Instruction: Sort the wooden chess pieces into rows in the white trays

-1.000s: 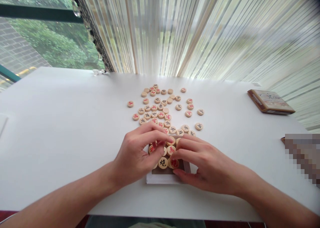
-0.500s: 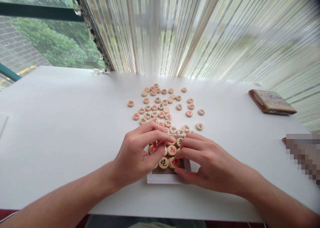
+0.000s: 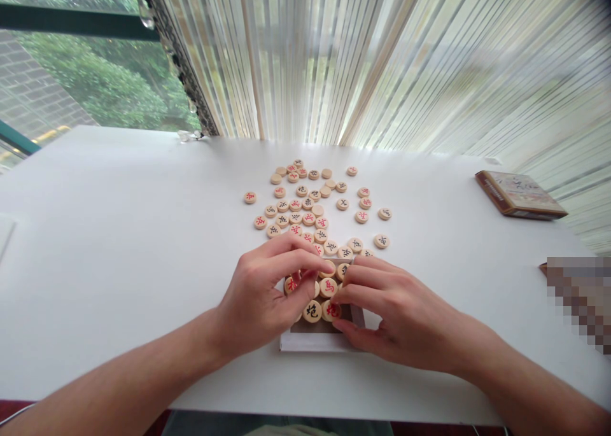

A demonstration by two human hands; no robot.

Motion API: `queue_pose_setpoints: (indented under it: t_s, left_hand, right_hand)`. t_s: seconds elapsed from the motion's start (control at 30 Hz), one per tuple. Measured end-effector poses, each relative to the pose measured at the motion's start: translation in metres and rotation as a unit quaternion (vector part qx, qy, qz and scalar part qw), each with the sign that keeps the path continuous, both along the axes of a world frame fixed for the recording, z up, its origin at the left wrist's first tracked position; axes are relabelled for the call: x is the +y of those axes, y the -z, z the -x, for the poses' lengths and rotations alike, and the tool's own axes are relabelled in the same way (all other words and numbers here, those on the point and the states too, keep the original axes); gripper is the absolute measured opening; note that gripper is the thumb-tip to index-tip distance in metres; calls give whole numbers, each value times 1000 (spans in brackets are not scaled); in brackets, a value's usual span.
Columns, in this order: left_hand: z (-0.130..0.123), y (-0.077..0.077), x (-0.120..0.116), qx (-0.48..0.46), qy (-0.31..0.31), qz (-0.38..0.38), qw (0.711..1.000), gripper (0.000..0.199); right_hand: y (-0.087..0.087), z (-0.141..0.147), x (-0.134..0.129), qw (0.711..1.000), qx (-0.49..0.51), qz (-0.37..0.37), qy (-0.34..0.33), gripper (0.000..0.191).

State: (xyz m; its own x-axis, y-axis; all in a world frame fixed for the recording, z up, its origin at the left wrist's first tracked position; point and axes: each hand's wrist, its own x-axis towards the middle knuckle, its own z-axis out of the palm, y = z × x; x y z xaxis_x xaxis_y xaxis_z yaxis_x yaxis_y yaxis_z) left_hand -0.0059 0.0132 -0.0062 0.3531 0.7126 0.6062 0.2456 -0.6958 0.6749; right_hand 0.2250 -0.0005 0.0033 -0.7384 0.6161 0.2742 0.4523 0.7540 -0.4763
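A shallow open box (image 3: pixel 315 342) with a white rim stands near the table's front edge, with several round wooden pieces inside. My right hand (image 3: pixel 389 305) reaches in from the right, thumb and index finger closed on a piece with a red character (image 3: pixel 331 310). Left of it lies a piece with a black character (image 3: pixel 312 311), and above is one with another red character (image 3: pixel 328 288). From the left, my left hand (image 3: pixel 274 280) curls over the box, a fingertip on a plain-looking piece (image 3: pixel 327 269); its fingers hide some of the pieces.
Many loose round pieces (image 3: pixel 309 219) with red, black or blank faces are scattered on the white table (image 3: pixel 143 245) beyond the box. A flat brown box (image 3: pixel 525 195) lies at the far right. A blurred-out object sits at the right edge. Curtains hang behind.
The piece with the red character under my right hand has shifted slightly left, and my right fingertips with it. My left hand has not visibly moved.
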Motion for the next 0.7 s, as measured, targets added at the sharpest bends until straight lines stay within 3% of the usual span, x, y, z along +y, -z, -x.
queue_pose_setpoints:
  t_s: [0.5, 0.7]
  left_hand:
    - [0, 0, 0, -2, 0, -1, 1000, 26]
    - [1, -1, 2, 4, -1, -2, 1000, 24]
  right_hand:
    - [1, -1, 0, 1000, 13, -3, -3, 7]
    - [-4, -4, 3, 997, 74, 0, 6, 9]
